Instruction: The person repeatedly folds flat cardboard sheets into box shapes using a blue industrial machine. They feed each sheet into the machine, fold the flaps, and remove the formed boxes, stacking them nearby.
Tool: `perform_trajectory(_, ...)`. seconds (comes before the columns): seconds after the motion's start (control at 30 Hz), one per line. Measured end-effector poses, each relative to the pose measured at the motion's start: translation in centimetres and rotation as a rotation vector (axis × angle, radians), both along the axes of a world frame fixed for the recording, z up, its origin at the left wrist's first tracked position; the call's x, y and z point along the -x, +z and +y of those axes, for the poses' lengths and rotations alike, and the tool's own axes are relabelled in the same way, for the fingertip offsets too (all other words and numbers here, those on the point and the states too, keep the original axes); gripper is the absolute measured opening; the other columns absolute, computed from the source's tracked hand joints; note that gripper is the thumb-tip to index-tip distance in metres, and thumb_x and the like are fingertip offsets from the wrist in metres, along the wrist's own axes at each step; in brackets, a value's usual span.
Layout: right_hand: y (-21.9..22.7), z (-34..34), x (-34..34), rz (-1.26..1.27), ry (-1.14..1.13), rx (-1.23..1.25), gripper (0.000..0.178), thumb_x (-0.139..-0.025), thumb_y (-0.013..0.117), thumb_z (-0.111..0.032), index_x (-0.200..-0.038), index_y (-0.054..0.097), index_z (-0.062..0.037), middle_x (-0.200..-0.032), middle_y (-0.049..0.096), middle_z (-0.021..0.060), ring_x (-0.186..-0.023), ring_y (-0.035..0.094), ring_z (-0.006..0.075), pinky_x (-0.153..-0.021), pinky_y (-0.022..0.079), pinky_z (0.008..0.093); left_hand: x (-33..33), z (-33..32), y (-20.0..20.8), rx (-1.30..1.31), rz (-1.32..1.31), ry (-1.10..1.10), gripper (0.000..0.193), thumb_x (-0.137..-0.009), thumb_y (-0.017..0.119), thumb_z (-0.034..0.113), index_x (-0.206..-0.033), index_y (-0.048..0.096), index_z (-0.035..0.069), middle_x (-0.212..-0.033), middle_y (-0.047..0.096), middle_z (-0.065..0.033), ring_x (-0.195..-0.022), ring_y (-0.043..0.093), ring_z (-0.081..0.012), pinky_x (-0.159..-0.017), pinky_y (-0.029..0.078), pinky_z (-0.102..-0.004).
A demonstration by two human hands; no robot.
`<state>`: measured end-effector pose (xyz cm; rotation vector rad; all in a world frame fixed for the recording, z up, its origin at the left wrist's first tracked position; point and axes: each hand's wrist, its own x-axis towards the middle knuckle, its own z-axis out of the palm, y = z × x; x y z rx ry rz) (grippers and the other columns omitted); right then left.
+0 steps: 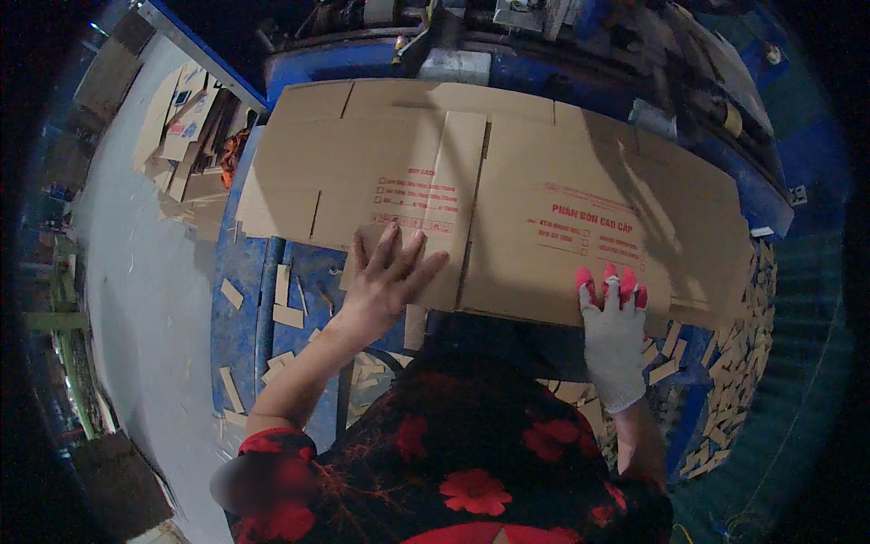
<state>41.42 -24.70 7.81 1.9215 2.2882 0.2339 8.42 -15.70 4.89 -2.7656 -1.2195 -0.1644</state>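
So a big flattened cardboard box blank (507, 195) was laid out flat on the blue table (245, 281), long axis running left to right across the view, the right end dipped a bit lower than the left. The printed face was turned up, red lettering readable from the near side, so the top of the print pointed away from the person. Flap slots were cut along the far and left edges.

The left hand (388, 272), bare, was pressed palm down on the near edge of the blank left of centre, fingers (390, 243) spread wide and flat on the cardboard. The right hand (613, 335) was in a white knit glove with red fingertips, laid on the near edge further right, fingers held close together and flat on the sheet, nothing pinched.

Plenty of clutter was seen around it. Small cardboard offcuts (288, 315) were scattered on the table just below the left part of the blank, and a whole heap of strips (743, 363) was piled off the right end. More flat cardboard sheets (186, 136) were stacked on the floor (136, 299) to the left. Dark blue machinery (507, 54) sat right behind the far edge, so that side was blocked.
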Motion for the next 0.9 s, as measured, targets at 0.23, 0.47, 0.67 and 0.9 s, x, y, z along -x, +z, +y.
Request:
perform_trajectory(0.23, 0.6, 0.1, 0.6, -0.049, 0.038, -0.045, 0.047, -0.085, 0.051, -0.014, -0.131, 0.051, -0.0141, -0.125, 0.048, 0.0212, -0.108, 0.051, 0.0463, -0.092, 0.040, 0.0560, 0.3, 0.5, -0.2, -0.013, -0.035, -0.013, 0.055, -0.081, 0.053, 0.015, -0.134, 0.051, 0.026, -0.139, 0.046, -0.0077, -0.130, 0.039, -0.0352, -0.101, 0.028, -0.0629)
perform_trajectory(0.47, -0.1, 2.8, -1.6, -0.025, -0.016, -0.145, 0.049, -0.084, 0.052, -0.013, -0.132, 0.051, -0.0222, -0.127, 0.049, 0.0168, -0.110, 0.053, 0.0406, -0.087, 0.044, 0.0543, -1.2, 4.9, -0.8, -0.039, -0.326, -0.066, 0.052, -0.086, 0.049, 0.011, -0.138, 0.046, 0.011, -0.144, 0.042, -0.0111, -0.136, 0.033, -0.0344, -0.111, 0.024, -0.0531)
perform_trajectory(0.67, -1.6, 9.6, -5.2, -0.043, -0.103, -0.077, 0.051, -0.088, 0.049, -0.016, -0.139, 0.042, -0.0255, -0.134, 0.049, 0.0147, -0.116, 0.052, 0.0419, -0.093, 0.042, 0.0547, -4.7, 11.3, -1.5, -0.007, -0.433, -0.047, 0.054, -0.087, 0.046, 0.011, -0.141, 0.041, 0.013, -0.144, 0.041, -0.0132, -0.136, 0.034, -0.0344, -0.110, 0.024, -0.0544)
perform_trajectory(0.9, -1.9, 16.5, -7.7, -0.077, -0.084, -0.138, 0.058, -0.087, 0.046, -0.010, -0.143, 0.035, -0.0227, -0.136, 0.046, 0.0153, -0.126, 0.044, 0.0398, -0.106, 0.033, 0.0522, -7.1, 19.2, -2.9, 0.010, -0.423, -0.035, 0.057, -0.083, 0.055, 0.012, -0.139, 0.044, 0.012, -0.144, 0.042, -0.0131, -0.136, 0.035, -0.0327, -0.111, 0.026, -0.0473)
